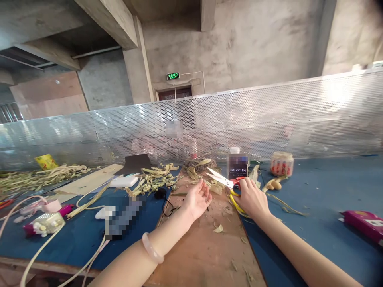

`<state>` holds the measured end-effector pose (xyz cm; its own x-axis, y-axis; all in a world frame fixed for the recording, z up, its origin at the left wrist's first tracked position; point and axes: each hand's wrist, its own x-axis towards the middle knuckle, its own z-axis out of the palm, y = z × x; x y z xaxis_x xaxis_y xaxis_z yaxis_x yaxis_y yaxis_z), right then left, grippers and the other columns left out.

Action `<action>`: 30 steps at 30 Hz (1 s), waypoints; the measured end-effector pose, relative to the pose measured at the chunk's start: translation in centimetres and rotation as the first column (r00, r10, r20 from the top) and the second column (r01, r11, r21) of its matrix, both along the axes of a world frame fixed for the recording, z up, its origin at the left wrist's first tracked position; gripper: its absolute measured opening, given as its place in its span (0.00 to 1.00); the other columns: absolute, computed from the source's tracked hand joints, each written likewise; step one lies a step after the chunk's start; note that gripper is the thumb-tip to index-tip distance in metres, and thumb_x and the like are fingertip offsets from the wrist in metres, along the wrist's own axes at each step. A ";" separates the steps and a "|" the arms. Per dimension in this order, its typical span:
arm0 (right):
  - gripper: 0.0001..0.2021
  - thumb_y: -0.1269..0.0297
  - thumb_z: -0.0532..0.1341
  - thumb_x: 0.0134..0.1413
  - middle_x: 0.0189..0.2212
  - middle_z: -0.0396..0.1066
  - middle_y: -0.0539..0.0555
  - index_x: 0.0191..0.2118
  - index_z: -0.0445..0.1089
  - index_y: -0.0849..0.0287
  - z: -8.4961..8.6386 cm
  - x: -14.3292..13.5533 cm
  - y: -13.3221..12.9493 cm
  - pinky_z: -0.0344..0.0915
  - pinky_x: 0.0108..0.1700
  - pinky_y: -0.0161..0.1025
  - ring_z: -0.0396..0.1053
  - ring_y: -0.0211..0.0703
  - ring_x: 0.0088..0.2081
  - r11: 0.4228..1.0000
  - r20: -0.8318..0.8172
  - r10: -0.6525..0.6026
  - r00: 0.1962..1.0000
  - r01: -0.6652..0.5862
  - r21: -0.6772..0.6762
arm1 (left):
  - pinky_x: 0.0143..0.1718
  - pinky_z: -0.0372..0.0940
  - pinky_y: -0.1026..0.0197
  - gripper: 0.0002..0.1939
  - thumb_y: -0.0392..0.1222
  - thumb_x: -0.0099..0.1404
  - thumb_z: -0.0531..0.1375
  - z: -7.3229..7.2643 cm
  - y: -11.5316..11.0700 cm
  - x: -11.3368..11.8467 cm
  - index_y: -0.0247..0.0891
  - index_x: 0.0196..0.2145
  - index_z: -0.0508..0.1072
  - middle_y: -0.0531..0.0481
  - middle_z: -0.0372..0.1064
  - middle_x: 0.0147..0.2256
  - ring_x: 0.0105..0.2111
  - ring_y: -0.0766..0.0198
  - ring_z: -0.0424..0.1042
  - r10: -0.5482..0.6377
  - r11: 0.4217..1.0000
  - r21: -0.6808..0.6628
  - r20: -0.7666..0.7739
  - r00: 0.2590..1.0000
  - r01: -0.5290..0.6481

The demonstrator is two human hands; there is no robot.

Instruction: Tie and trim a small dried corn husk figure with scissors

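My right hand point(253, 197) grips a pair of scissors point(220, 177) by its red and yellow handles. The white blades are spread apart and point left, above the wooden board point(206, 247). Just left of the blades, my left hand point(199, 200) is turned palm up with loosely curled fingers, and I see nothing in it. A pale bangle point(152, 248) circles the left wrist. Dried leaves and stalks point(199, 171) are heaped at the board's far end, behind both hands. Leaf scraps point(218, 229) lie scattered along the board.
A phone point(238, 166) showing a timer stands behind the scissors. To its right is a jar point(281, 164). A purple packet point(363, 225) lies far right. More dried plant pieces point(158, 180), cables and a power strip point(48, 224) occupy the left. A perforated metal screen point(254, 115) borders the back.
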<state>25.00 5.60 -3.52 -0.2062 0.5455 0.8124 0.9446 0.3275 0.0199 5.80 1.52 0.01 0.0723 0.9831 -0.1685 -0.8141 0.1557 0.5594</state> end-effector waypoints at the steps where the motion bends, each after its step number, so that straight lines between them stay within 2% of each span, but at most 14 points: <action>1: 0.12 0.55 0.56 0.50 0.35 0.64 0.56 0.35 0.59 0.58 0.1 0.1 0.0 0.57 0.29 0.37 0.62 0.47 0.39 1.000 -0.024 -0.008 1.000 0.008 0.009 | 0.30 0.62 0.65 0.06 0.37 0.53 0.64 0.0 0.1 -0.1 0.35 0.28 0.69 0.53 0.68 0.26 0.27 0.69 0.69 -0.003 1.000 0.010 0.002 1.000 0.003; 8: 0.12 0.56 0.56 0.49 0.36 0.64 0.56 0.36 0.58 0.58 0.2 0.5 0.3 0.58 0.34 0.38 0.61 0.49 0.41 1.000 -0.029 -0.005 1.000 0.006 0.028 | 0.32 0.63 0.65 0.05 0.36 0.55 0.63 -0.2 0.7 -0.5 0.35 0.32 0.72 0.51 0.71 0.30 0.31 0.68 0.70 -0.020 0.997 0.072 0.018 1.000 0.019; 17: 0.14 0.56 0.58 0.46 0.35 0.64 0.58 0.35 0.60 0.59 0.1 -0.2 0.2 0.59 0.41 0.42 0.61 0.50 0.41 0.995 0.142 0.074 0.987 -0.082 0.052 | 0.31 0.64 0.65 0.04 0.35 0.55 0.62 -0.1 1.6 -1.2 0.35 0.31 0.72 0.52 0.70 0.25 0.25 0.69 0.69 0.035 0.994 0.099 -0.001 0.999 -0.035; 24: 0.12 0.57 0.58 0.46 0.36 0.65 0.58 0.35 0.60 0.58 -0.2 -0.5 0.3 0.59 0.42 0.42 0.62 0.51 0.42 0.994 0.131 0.096 0.987 -0.102 0.039 | 0.30 0.63 0.64 0.01 0.33 0.57 0.61 0.1 1.6 -1.2 0.36 0.29 0.72 0.51 0.70 0.25 0.25 0.69 0.68 0.069 0.991 0.115 0.010 0.998 -0.069; 27: 0.11 0.58 0.58 0.46 0.36 0.66 0.57 0.35 0.61 0.58 -0.3 -0.8 0.1 0.60 0.38 0.39 0.64 0.50 0.41 0.993 0.074 0.114 0.991 -0.114 -0.007 | 0.31 0.64 0.64 0.04 0.33 0.57 0.60 0.2 1.3 -1.1 0.35 0.33 0.72 0.51 0.71 0.27 0.26 0.69 0.68 0.055 0.989 0.134 0.012 0.998 -0.056; 30: 0.09 0.57 0.55 0.49 0.32 0.68 0.53 0.33 0.60 0.56 -0.1 -1.0 -0.1 0.56 0.27 0.35 0.67 0.45 0.32 0.980 -0.083 0.121 0.989 -0.133 -0.150 | 0.34 0.64 0.64 0.06 0.32 0.57 0.61 0.6 1.0 -1.2 0.35 0.34 0.72 0.52 0.71 0.29 0.29 0.69 0.69 0.041 0.982 0.182 0.014 0.999 -0.043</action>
